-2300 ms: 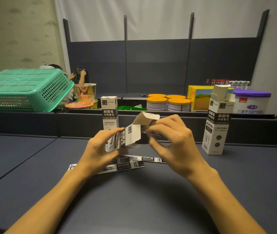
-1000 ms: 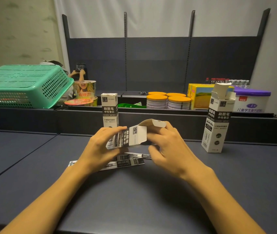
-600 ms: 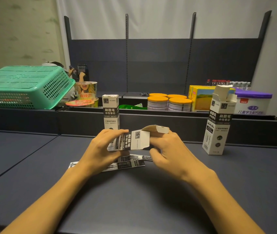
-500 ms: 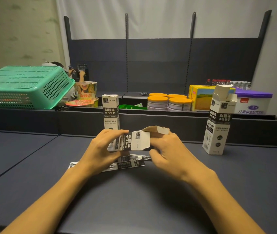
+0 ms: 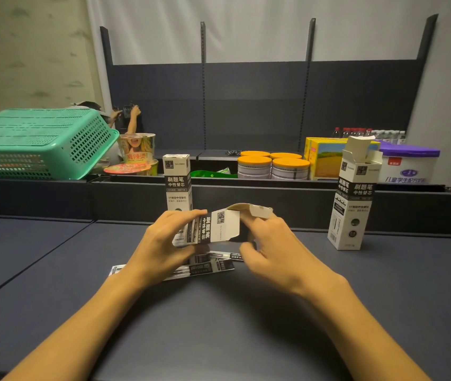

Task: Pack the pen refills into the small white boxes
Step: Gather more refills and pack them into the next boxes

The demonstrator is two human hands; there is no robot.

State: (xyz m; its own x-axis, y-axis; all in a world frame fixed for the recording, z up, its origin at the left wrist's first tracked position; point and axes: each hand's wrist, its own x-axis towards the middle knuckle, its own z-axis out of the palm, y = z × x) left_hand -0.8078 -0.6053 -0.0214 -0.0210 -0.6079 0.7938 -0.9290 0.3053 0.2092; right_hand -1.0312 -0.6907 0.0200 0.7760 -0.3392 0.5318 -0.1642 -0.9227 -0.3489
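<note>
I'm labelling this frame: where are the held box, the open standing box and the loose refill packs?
held box (image 5: 220, 225), head view, white side panel
open standing box (image 5: 352, 204), head view, front face
refill packs (image 5: 205, 268), head view, printed label

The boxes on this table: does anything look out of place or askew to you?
Only small things. The box on the right stands with its top flap open, while the one behind the hands is closed. A few refill packets lie loose on the table. Nothing looks damaged.

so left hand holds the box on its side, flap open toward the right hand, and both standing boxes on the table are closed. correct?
Not quite. In the head view the standing box on the right has its top flap open; only the one behind the left hand is closed. The held box and right hand are as you say.
</note>
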